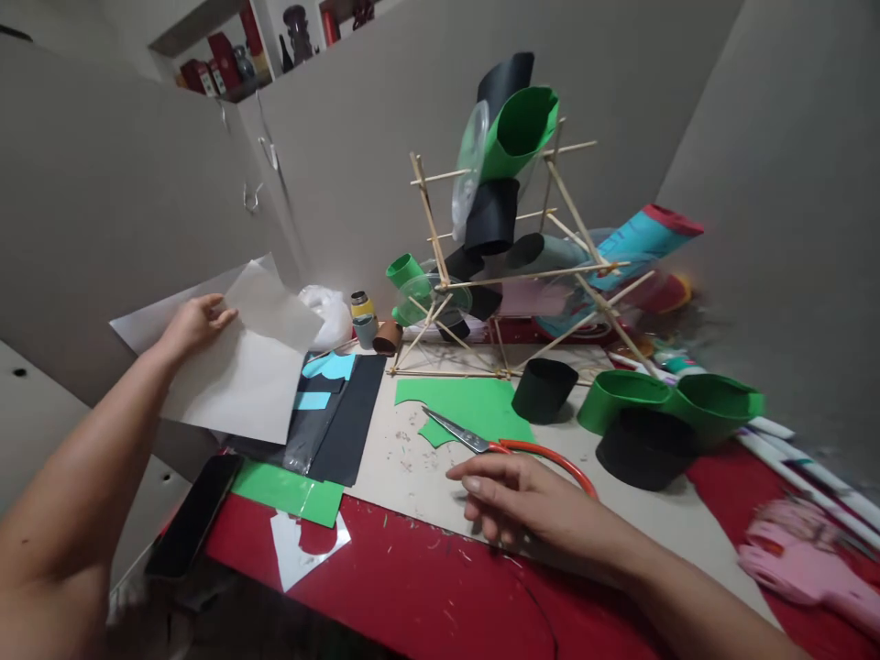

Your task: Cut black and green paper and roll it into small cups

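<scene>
Raised at the left, my left hand pinches the upper edge of white paper sheets, whose lower part hangs over black foam sheets. My right hand is held low over the front of the board with its fingers loosely spread and nothing in them. Just beyond it lie orange-handled scissors, their blades slightly apart over a cut green foam sheet. Whether the right hand touches the handles cannot be made out.
A frame of wooden sticks carrying green and black foam tubes stands at the back. Foam rings stand at the right, near a pink glue gun. A phone lies at the left edge.
</scene>
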